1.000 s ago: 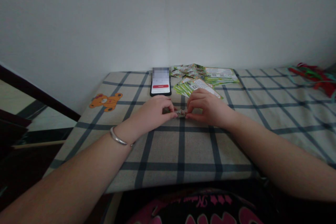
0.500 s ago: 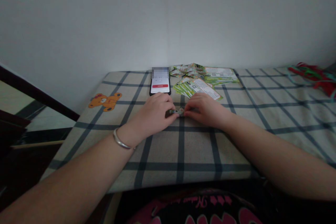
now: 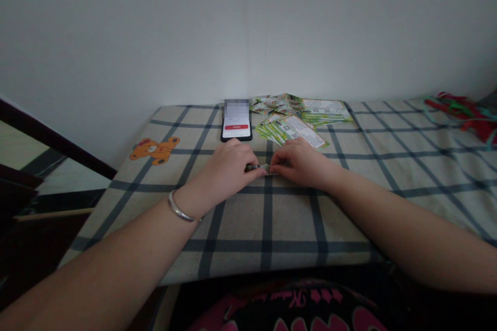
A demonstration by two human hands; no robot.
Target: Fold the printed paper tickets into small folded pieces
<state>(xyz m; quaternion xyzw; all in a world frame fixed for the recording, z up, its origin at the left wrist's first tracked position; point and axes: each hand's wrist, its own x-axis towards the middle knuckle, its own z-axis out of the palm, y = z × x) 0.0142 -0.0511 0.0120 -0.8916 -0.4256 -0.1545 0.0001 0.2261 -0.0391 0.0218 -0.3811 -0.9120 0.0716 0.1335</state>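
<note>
Between my two hands, just above the checked tablecloth, is a small piece of folded printed paper (image 3: pixel 265 168), mostly hidden by my fingers. My left hand (image 3: pixel 235 164) pinches its left end between thumb and fingers; a silver bangle circles that wrist. On the other end, my right hand (image 3: pixel 298 163) is closed in a pinch as well. Beyond my right hand lies a fan of green-and-white printed leaflets (image 3: pixel 295 130). A smartphone (image 3: pixel 236 126) with a lit screen rests just past my left hand.
Behind the fan sit several folded paper pieces (image 3: pixel 277 104) beside a stack of leaflets (image 3: pixel 328 108). An orange teddy bear picture (image 3: pixel 156 150) is at the left of the checked tablecloth (image 3: pixel 240 222). Red and green cloth (image 3: pixel 466 116) lies far right. A wall (image 3: pixel 248 26) borders the table's back.
My fingers have shifted slightly on the small paper, and less of it shows between them. The leaflets and the phone stay in place.
</note>
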